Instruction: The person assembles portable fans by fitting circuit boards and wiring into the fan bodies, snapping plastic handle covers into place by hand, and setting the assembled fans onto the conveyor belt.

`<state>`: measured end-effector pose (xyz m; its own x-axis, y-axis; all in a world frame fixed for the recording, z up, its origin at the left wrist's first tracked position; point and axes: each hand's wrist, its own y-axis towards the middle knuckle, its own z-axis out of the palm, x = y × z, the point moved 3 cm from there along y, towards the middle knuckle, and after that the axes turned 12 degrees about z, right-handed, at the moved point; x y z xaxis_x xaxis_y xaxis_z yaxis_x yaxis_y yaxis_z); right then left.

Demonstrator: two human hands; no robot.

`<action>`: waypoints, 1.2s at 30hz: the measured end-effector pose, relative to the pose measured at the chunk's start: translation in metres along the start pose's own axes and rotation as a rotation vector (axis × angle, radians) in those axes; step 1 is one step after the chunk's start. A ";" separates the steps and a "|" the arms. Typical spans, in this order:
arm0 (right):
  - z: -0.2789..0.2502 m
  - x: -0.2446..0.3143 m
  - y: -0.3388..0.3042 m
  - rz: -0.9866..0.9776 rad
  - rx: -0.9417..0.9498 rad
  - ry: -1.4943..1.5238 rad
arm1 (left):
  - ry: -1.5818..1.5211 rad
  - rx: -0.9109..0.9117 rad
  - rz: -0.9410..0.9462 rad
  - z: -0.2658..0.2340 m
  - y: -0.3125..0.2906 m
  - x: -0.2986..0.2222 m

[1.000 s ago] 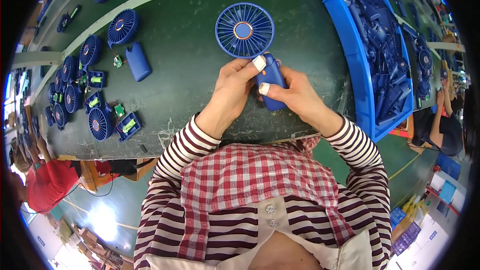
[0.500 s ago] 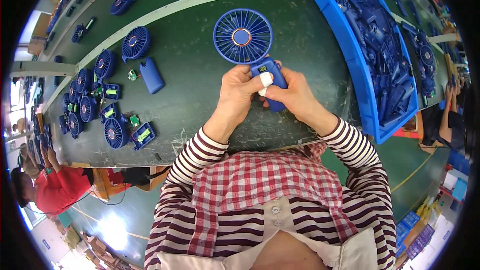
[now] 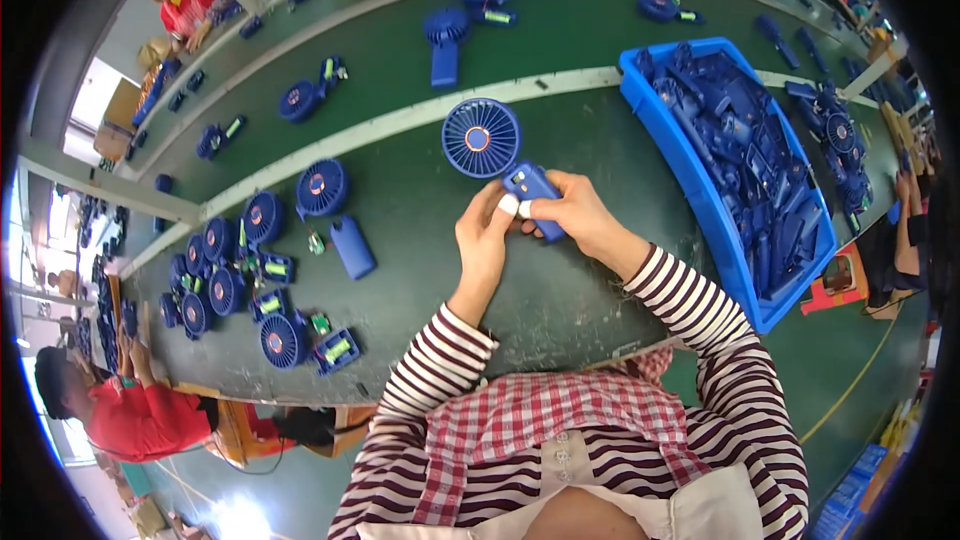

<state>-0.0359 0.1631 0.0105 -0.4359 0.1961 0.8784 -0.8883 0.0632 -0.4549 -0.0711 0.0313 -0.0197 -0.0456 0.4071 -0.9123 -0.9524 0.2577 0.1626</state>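
I hold a blue handheld fan (image 3: 533,190) over the green table, its round grille tilted away from me and its handle towards me. My left hand (image 3: 484,235) is closed on the left side of the handle, its thumb against the front. Around the right side and lower end wraps my right hand (image 3: 585,215), thumb also pressed on the front. Both thumb tips wear white coverings. A small dark display window sits near the handle's top. Most of the fingers behind the handle are hidden.
Several opened fans (image 3: 283,340) with exposed green batteries and circuit boards lie on the left. A blue bin (image 3: 640,90) full of blue plastic parts stands on the right. Beyond a pale divider strip (image 3: 400,125), more fans (image 3: 445,35) lie. Co-workers sit left, far left and right.
My view has tilted up, bringing more of the far table in. Both hands still hold the fan. Lit digits on its display earlier now show only as small bright spots.
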 end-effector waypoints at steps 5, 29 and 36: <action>-0.048 0.057 0.067 -0.328 -0.613 -0.490 | 0.324 0.040 0.061 0.003 -0.006 0.004; -0.117 0.158 0.305 -0.538 -0.978 -1.340 | 0.658 0.156 0.133 0.010 -0.001 0.001; -0.091 0.131 0.210 -0.636 -0.960 -0.761 | 0.660 0.149 0.180 0.009 -0.004 0.006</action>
<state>-0.2663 0.2908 0.0169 -0.2437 -0.6788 0.6927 -0.6506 0.6441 0.4023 -0.0644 0.0405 -0.0225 -0.4172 -0.1505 -0.8963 -0.8635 0.3730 0.3393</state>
